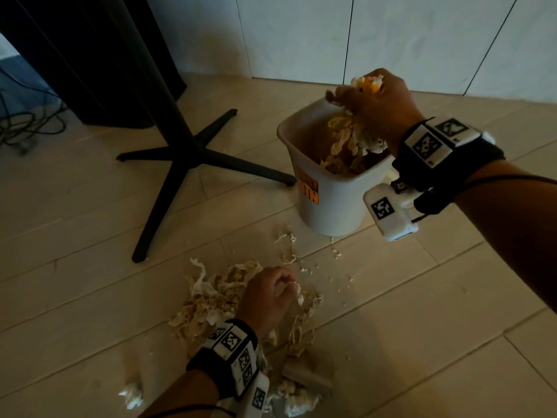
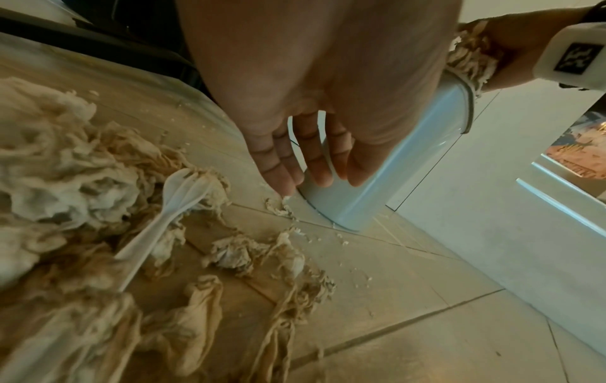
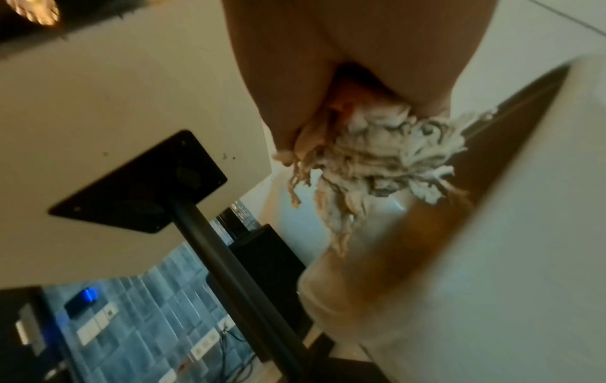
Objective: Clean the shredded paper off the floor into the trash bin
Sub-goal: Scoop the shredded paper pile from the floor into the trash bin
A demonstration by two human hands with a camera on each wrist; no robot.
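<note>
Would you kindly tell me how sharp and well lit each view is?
Head view: dim but sharp, wall seams splay. Left wrist view: left hand looms soft, plastic fork crisp. Right wrist view: blurred, white bin smeared, scraps in right hand clearer.
</note>
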